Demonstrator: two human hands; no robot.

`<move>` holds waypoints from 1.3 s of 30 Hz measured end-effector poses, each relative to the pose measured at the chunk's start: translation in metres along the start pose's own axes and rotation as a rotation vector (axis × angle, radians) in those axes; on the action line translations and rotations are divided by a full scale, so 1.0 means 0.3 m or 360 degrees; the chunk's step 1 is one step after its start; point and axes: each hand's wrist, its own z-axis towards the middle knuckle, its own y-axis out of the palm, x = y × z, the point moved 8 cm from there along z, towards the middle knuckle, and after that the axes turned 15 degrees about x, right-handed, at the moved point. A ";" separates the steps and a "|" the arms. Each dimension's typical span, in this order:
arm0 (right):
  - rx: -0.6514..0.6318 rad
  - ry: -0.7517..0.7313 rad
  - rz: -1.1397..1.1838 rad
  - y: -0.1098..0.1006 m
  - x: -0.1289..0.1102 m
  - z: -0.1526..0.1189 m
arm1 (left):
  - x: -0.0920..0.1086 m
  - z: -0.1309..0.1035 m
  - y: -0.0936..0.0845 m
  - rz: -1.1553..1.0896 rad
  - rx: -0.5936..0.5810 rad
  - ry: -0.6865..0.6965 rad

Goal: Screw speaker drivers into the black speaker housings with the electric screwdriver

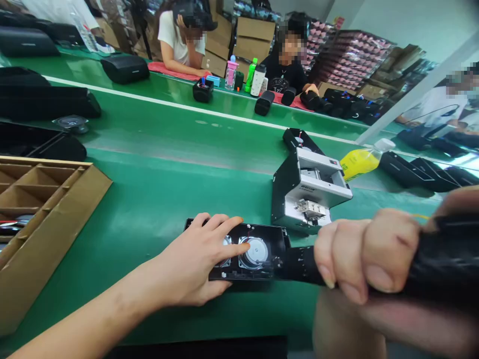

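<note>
A black speaker housing (pixel 277 239) lies on the green bench with two round silver drivers (pixel 258 251) facing up. Across its left part rests my left hand (pixel 204 249), fingers spread over the top and thumb on the near side, holding it. My right hand (pixel 368 254) is wrapped round a black electric screwdriver (pixel 305 262), which lies almost level. Its nose points left at the right end of the housing. The bit's tip is blurred, so I cannot tell whether it touches a screw.
Behind the housing stands a silver and black screw feeder (pixel 318 187), with a yellow drink bottle (pixel 361 162) beside it. A divided cardboard box (pixel 56 239) is at left. Black housings (pixel 45 102) and a loose speaker driver (pixel 71 122) lie beyond it. Other people sit across the bench.
</note>
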 end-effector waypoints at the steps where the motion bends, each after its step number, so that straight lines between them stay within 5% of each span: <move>1: -0.0026 -0.0010 0.0097 0.027 0.023 -0.021 | 0.001 0.001 0.000 -0.0004 -0.0001 0.0001; 10: -0.0085 0.0063 0.0224 0.072 0.187 -0.102 | 0.010 0.015 -0.008 0.0012 -0.0012 0.0050; 29: 0.0027 0.0127 0.0224 0.059 0.228 -0.093 | 0.016 0.011 -0.017 0.0033 0.0014 0.0073; 39: -0.0296 0.0032 0.0237 0.099 0.224 -0.142 | 0.034 0.014 -0.037 0.0048 -0.0001 0.0100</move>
